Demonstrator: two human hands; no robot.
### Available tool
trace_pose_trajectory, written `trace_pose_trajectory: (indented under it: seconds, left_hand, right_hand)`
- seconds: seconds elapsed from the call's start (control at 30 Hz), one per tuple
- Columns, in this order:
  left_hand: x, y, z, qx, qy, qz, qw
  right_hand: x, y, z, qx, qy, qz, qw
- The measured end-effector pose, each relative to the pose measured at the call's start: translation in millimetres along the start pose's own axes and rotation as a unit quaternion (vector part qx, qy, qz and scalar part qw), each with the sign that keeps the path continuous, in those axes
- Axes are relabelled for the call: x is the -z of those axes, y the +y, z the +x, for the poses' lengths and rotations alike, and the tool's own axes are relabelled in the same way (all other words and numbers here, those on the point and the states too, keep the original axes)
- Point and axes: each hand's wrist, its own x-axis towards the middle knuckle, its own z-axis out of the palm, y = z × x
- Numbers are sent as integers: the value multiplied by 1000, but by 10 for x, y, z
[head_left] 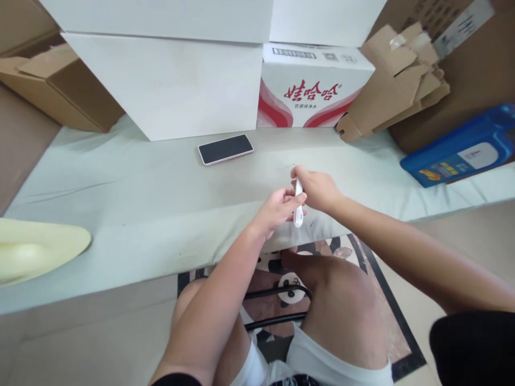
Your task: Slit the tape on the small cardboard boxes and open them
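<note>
A slim white stick-like object (298, 216), with a small grey slot near its lower end, is held upright-looking between my two hands above the front part of the covered surface. My left hand (277, 210) pinches it around the middle, thumb across its near side. My right hand (317, 187) grips its upper end, with the fingers curled around it and partly hiding it. What kind of object it is, I cannot tell. Beyond my hands, to the left, a phone (226, 149) with a dark screen and pale pink edge lies flat.
White boxes (173, 86) and a red-and-white carton (314, 94) line the back. Folded cardboard (386, 86) and a blue bottle (458, 147) are on the right. A pale yellow curved object (44, 249) sits at the left edge. My knees are below the pale-green covered surface (140, 209).
</note>
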Motion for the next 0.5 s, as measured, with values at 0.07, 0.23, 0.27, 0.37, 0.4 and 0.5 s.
trace_pose_trajectory:
  seconds: [0.07,0.23,0.27,0.37,0.4,0.5]
  left_hand:
    - [-70,-46,88,-12,25,4,1000]
    - [69,-62,247,-43,94,-3,995]
    - [110,-60,269,-46,104,-4,993]
    - [201,-69,311,-47,131,0,990]
    - [220,-76,316,-47,139,2,989]
    - [252,-96,301,-58,167,4,984]
  right_hand:
    - [-31,12,55,27,-45,13,999]
    - [440,906,423,-215,258,250,908]
    - [583,1159,508,-273,315,250,874]
    - [972,1844,721,-385,382,236,807]
    - [1069,2025,781,-411,391,227,792]
    - [1243,2414,992,-456,390,211,771]
